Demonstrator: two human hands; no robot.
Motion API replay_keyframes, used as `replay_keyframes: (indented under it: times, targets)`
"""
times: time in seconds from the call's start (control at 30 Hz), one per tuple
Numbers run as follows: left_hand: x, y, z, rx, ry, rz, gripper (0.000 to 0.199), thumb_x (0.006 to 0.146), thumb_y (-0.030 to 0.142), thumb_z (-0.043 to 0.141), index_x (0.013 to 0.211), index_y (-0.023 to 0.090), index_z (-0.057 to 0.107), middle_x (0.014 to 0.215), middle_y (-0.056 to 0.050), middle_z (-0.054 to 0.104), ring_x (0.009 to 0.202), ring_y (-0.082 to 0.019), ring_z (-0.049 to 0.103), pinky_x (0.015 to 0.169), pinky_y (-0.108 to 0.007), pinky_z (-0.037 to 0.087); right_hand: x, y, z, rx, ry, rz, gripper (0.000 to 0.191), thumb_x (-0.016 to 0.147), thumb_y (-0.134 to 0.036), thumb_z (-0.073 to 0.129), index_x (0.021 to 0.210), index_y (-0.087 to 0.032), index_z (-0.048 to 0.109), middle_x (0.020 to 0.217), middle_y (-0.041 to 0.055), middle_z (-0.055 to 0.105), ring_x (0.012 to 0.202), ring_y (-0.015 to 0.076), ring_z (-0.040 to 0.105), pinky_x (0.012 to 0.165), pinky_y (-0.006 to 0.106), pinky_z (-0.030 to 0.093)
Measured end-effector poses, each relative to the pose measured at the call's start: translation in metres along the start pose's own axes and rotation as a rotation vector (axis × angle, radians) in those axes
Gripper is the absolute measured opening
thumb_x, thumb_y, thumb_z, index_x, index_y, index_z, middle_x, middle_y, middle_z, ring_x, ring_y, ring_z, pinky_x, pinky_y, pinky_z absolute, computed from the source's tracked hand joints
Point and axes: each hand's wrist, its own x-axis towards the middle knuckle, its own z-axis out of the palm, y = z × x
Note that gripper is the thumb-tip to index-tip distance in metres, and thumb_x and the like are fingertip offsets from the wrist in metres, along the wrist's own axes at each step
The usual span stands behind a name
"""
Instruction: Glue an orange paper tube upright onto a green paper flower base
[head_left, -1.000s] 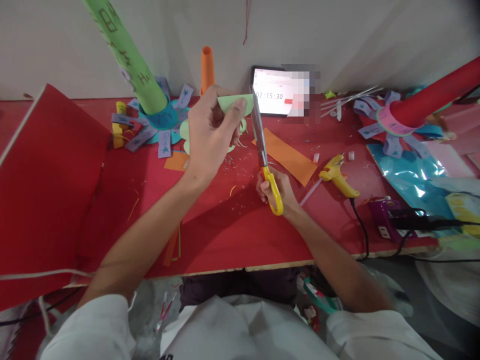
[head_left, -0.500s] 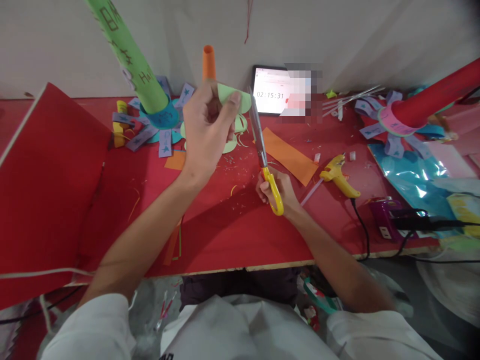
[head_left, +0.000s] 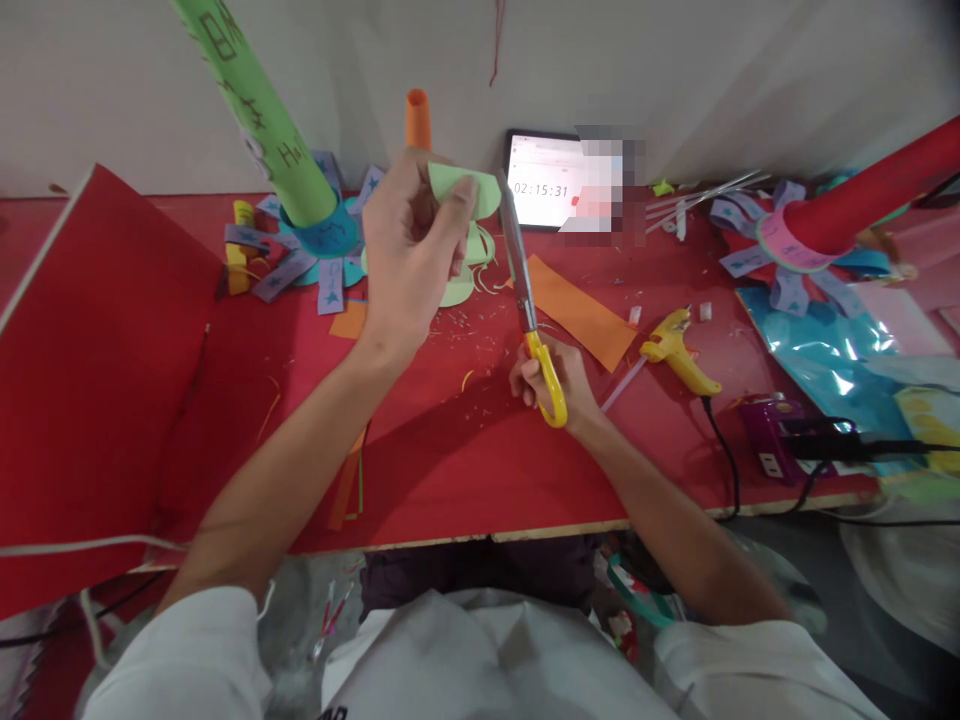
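A piece of light green paper (head_left: 486,196) with a rounded end is pinched between the thumb and fingers of my left hand (head_left: 416,235), raised above the table. My right hand (head_left: 559,375) grips the yellow handles of a pair of scissors (head_left: 523,270). Their blades point up and away from me, with the tips close to the right edge of the paper. Whether the blades touch it I cannot tell. Behind my left hand, more light green paper pieces (head_left: 459,291) and thin curled offcuts lie on the table, partly hidden.
On the red table (head_left: 465,460) lie an orange paper strip (head_left: 581,315) and a yellow glue gun (head_left: 679,355). A tablet (head_left: 544,180) leans on the wall. Decorated green (head_left: 270,130) and red (head_left: 877,190) tubes stand left and right. A purple power box (head_left: 769,435) has cables.
My left hand has shifted slightly to the left with the green paper. My right hand and the scissors have hardly moved.
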Motion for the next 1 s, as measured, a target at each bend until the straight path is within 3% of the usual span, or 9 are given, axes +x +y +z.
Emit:
replay_keyframes:
  times: [0.2, 0.3, 0.43, 0.57, 0.67, 0.9, 1.0]
  targets:
    - [-0.002, -0.007, -0.001, -0.128, -0.170, -0.084, 0.043, 0.090, 0.056, 0.091, 0.092, 0.031, 0.056, 0.065, 0.007, 0.065, 0.048, -0.013, 0.053, 0.043, -0.033, 0.031, 0.001, 0.006, 0.004, 0.109, 0.017, -0.100, 0.069, 0.087, -0.094, 0.068, 0.090, -0.026, 0.051, 0.063, -0.0061, 0.059, 0.046, 0.0096, 0.049, 0.044, 0.026, 0.039]
    - [-0.004, -0.006, 0.001, -0.118, -0.163, -0.075, 0.036, 0.094, 0.050, 0.086, 0.088, 0.030, 0.057, 0.071, 0.004, 0.064, 0.059, -0.016, 0.059, 0.052, -0.035, 0.039, 0.002, 0.006, 0.005, 0.114, 0.015, -0.133, 0.068, 0.089, -0.093, 0.065, 0.092, -0.026, 0.053, 0.067, -0.0054, 0.059, 0.050, 0.0103, 0.049, 0.048, 0.027, 0.039]
    - [-0.004, -0.005, 0.001, 0.073, -0.122, 0.030, 0.031, 0.096, 0.042, 0.082, 0.076, 0.026, 0.064, 0.079, -0.001, 0.055, 0.071, -0.016, 0.050, 0.065, -0.036, 0.039, 0.001, 0.008, 0.005, 0.119, 0.005, -0.122, 0.067, 0.091, -0.092, 0.064, 0.095, -0.026, 0.053, 0.070, -0.0053, 0.059, 0.052, 0.0107, 0.049, 0.050, 0.028, 0.038]
    - [-0.001, -0.012, -0.002, 0.091, -0.098, 0.021, 0.029, 0.094, 0.033, 0.081, 0.071, 0.026, 0.064, 0.072, -0.001, 0.047, 0.068, -0.017, 0.041, 0.064, -0.037, 0.035, 0.004, 0.016, 0.006, 0.119, 0.000, -0.110, 0.074, 0.087, -0.099, 0.058, 0.100, -0.027, 0.053, 0.078, -0.0030, 0.063, 0.055, 0.0112, 0.047, 0.052, 0.029, 0.038]
    - [0.000, -0.018, -0.003, 0.020, -0.138, 0.013, 0.030, 0.091, 0.039, 0.085, 0.071, 0.027, 0.066, 0.065, 0.001, 0.043, 0.061, -0.015, 0.037, 0.060, -0.036, 0.032, 0.005, 0.020, 0.006, 0.117, -0.007, -0.117, 0.077, 0.085, -0.102, 0.055, 0.103, -0.027, 0.054, 0.081, -0.0021, 0.064, 0.057, 0.0116, 0.046, 0.053, 0.030, 0.038]
    - [-0.003, -0.016, 0.002, 0.020, -0.156, -0.041, 0.047, 0.085, 0.063, 0.092, 0.070, 0.029, 0.063, 0.064, 0.001, 0.053, 0.056, -0.016, 0.039, 0.053, -0.036, 0.029, 0.003, 0.015, 0.002, 0.033, -0.019, -0.165, 0.071, 0.090, -0.096, 0.058, 0.093, -0.025, 0.057, 0.076, -0.0035, 0.057, 0.058, 0.0113, 0.047, 0.054, 0.031, 0.036]
    - [-0.004, -0.012, 0.004, 0.051, -0.146, -0.028, 0.045, 0.088, 0.062, 0.090, 0.070, 0.029, 0.066, 0.066, 0.000, 0.053, 0.057, -0.016, 0.040, 0.055, -0.037, 0.028, 0.002, 0.015, 0.002, 0.034, -0.006, -0.155, 0.070, 0.091, -0.095, 0.059, 0.093, -0.025, 0.058, 0.075, -0.0041, 0.056, 0.058, 0.0114, 0.047, 0.054, 0.030, 0.037]
